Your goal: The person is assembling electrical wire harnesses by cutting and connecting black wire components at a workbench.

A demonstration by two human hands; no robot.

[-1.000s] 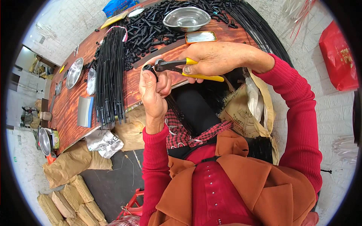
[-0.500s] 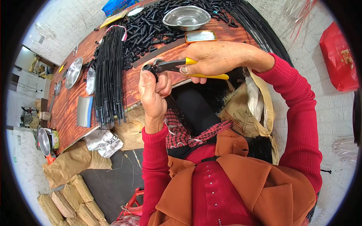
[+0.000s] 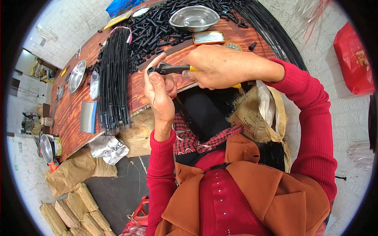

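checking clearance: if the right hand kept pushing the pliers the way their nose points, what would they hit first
Likely the left hand: the pliers in the right hand point left at its fingertips, which pinch a small black piece. Depth is unclear.

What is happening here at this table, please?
A person in a red sweater sits at a reddish wooden table. The right hand grips yellow-handled pliers, whose dark jaws close on a small black tube piece that the left hand pinches. On the table lie a bundle of long black rods, a heap of short black tube pieces, a shiny metal bowl and a flat orange tin.
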